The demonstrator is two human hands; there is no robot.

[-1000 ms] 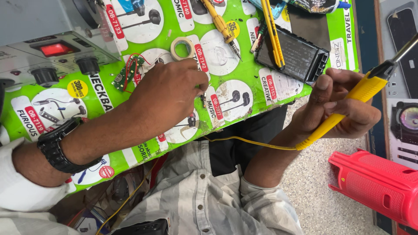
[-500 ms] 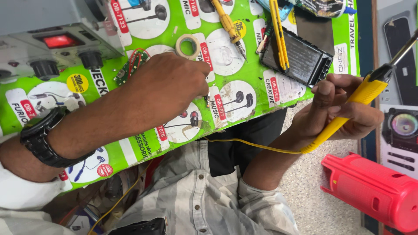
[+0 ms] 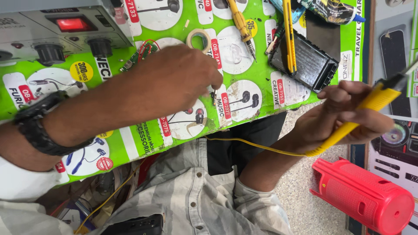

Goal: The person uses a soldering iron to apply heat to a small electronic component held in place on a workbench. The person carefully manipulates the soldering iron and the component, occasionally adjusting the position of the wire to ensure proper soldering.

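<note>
The left hand (image 3: 183, 74) rests fingers-down on the green printed counter (image 3: 257, 93), beside a small green circuit board (image 3: 139, 54). Off the counter's near edge, the right hand (image 3: 344, 115) grips a yellow plastic soldering iron (image 3: 361, 113) above a red cylindrical speaker (image 3: 365, 198).

Green printed poster (image 3: 257, 93) covers the bench.

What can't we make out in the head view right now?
- Whatever the left hand pinches on the green bench top: hidden under its fingers.
- Tip of the yellow soldering iron in the right hand: cut off by the right edge.
- Small circuit board: partly behind the left hand, parts too small to tell.
- Grey power supply: cropped by the top edge.
</note>
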